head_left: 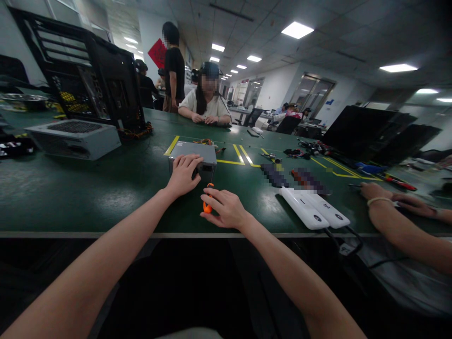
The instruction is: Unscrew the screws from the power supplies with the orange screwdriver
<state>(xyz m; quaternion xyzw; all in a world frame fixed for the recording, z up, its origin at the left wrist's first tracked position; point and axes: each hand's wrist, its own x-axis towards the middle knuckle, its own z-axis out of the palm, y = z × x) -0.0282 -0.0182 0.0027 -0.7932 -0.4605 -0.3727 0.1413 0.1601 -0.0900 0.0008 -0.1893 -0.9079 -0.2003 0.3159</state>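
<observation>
A grey computer power supply (192,149) sits on the green table in front of me, with coloured cables behind it. My left hand (184,173) grips its near left side, fingers laid over the top edge and thumb low by the front face. Just nearer to me, my right hand (224,207) holds a screwdriver by its orange and black handle (208,202), between thumb and fingers. The handle points towards the power supply's front face; the screwdriver's shaft and tip cannot be made out.
At left stand a second power supply (76,136) and an open black computer case (92,80). Right of my hands lie white power banks (310,209), phones (273,174) and a metal tool (271,156). A co-worker's hands (391,195) are at far right; another person (206,101) sits opposite.
</observation>
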